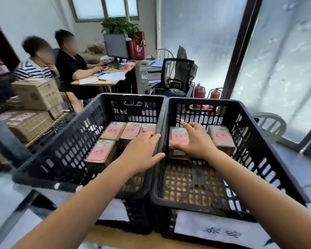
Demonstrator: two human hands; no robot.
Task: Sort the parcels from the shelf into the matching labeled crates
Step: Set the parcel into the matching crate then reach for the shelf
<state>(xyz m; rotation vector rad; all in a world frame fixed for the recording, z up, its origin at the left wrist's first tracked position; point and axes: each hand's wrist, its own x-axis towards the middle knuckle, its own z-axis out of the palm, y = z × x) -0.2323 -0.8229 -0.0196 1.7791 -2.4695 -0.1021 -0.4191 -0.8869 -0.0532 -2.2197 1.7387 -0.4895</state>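
Two black slatted crates stand side by side. The left crate (43, 164) holds several small cardboard parcels with pink labels, one of them nearest me (101, 154). The right crate (269, 150) holds two such parcels. My right hand (194, 139) grips the nearer one (178, 136), thumb at its near edge and fingers over its far end. The other parcel (222, 136) lies to its right. My left hand (142, 151) rests over the shared rim between the crates, thumb on the rim. A white handwritten label (221, 232) hangs on the right crate's front.
Stacked cardboard boxes (36, 94) sit to the left. Two people sit at a desk (104, 79) with a monitor behind the crates. An office chair (176, 78), fire extinguishers (199, 90) and glass doors are on the right.
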